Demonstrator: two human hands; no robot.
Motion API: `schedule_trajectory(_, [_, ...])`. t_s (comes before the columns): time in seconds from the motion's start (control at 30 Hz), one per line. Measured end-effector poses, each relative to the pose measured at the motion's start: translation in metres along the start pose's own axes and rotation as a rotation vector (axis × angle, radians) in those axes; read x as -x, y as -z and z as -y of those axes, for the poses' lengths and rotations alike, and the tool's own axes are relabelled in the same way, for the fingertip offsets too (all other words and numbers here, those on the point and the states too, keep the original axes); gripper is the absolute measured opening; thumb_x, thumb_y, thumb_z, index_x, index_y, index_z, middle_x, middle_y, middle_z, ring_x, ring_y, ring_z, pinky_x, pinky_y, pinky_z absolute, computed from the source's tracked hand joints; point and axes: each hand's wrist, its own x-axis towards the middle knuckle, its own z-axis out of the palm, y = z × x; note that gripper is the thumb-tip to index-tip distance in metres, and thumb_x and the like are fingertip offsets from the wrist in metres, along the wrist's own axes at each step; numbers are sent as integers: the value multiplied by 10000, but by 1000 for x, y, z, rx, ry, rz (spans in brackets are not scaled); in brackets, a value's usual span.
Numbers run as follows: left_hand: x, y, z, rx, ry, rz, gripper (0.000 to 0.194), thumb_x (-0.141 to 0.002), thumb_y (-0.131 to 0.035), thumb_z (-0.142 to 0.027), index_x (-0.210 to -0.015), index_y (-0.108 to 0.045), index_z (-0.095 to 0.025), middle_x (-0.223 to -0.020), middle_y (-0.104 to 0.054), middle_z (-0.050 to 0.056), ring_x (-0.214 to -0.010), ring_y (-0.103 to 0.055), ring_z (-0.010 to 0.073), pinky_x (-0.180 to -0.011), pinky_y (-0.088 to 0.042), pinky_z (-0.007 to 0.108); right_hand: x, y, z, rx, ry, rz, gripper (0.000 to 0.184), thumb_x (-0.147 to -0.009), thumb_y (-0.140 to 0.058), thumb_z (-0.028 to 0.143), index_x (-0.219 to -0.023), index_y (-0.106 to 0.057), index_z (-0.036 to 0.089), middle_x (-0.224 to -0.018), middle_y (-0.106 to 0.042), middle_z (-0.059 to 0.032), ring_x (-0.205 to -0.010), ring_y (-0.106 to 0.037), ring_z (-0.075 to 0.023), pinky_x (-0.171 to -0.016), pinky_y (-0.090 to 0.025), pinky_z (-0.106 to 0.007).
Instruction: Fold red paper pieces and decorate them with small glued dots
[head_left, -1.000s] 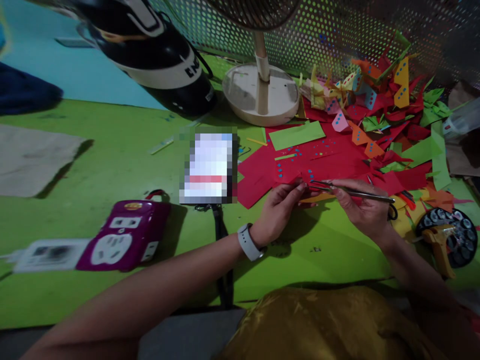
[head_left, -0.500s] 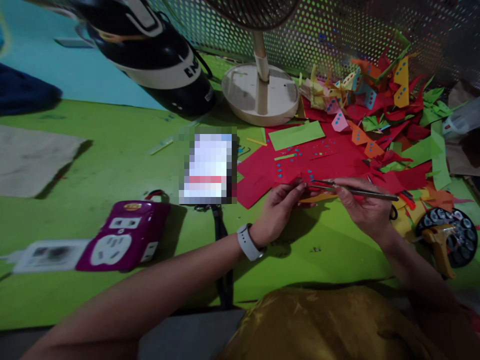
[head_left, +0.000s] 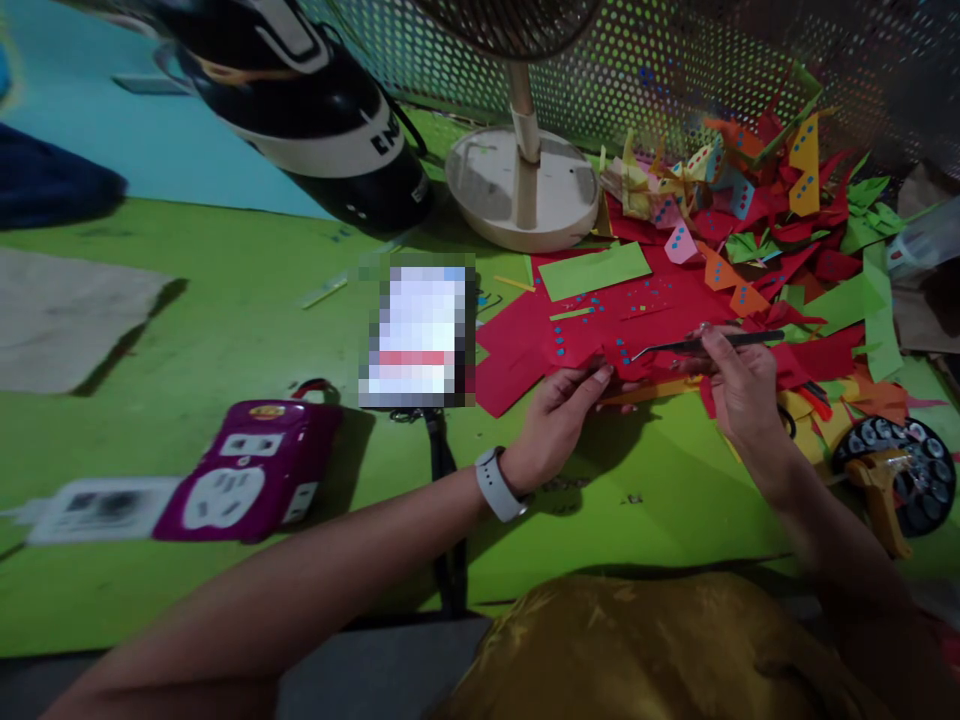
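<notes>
My left hand (head_left: 559, 415) is closed, thumb pressed on the near edge of a folded red paper piece (head_left: 591, 358) with rows of small blue dots. In my right hand (head_left: 744, 400) is a pair of dark tweezers (head_left: 690, 345), pinched between thumb and fingers. Their thin tip points left, close to the blue dots at the right of the folded piece; I cannot tell whether it touches. Beneath lies a red paper sheet (head_left: 690, 300) scattered with tiny blue bits. A green paper strip (head_left: 596, 270) rests on its far part.
A pile of colourful folded paper (head_left: 750, 200) fills the back right. A white fan base (head_left: 525, 225) and dark flask (head_left: 315, 130) stand behind. Left of my hands lie a blurred phone (head_left: 416, 335) and purple socket block (head_left: 247, 470). A yellow glue gun (head_left: 881, 490) sits at right.
My right hand has moved up and slightly right, holding the tweezers at a different angle. Their tip stays close to the folded piece. My left hand has hardly moved.
</notes>
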Motion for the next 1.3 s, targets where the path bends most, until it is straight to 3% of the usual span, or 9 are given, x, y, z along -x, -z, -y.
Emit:
schedule_trajectory(0.17, [0,1,0,-37,9,11,432,-685,-837,-578,-845,-737,-189,-824,-786,47,-830,-771,265,-715,-636,360,-1,-1,-4,-83,-23,-12,215,-763,-806,409,-827,-696,236,-688,-693,63,-573,-703,-137,-608,-637,-300])
schedule_trajectory(0.67, [2,0,-1,-36,-9,54,395,-739,-815,-535,-903,-716,-190,-948,-797,67,-958,-760,293,-760,-640,406,1,-1,-9,9,-5,5,272,-768,-794,477,-838,-691,235,-725,-707,47,-565,-701,-118,-562,-595,-235])
schedule_trajectory(1.3, [2,1,-1,-9,-13,65,379,-725,-825,-527,-855,-703,-193,-905,-790,45,-954,-766,284,-763,-640,395,0,-1,-10,55,0,-3,268,-798,-753,475,-845,-655,230,-731,-701,38,-611,-715,-140,-555,-599,-254])
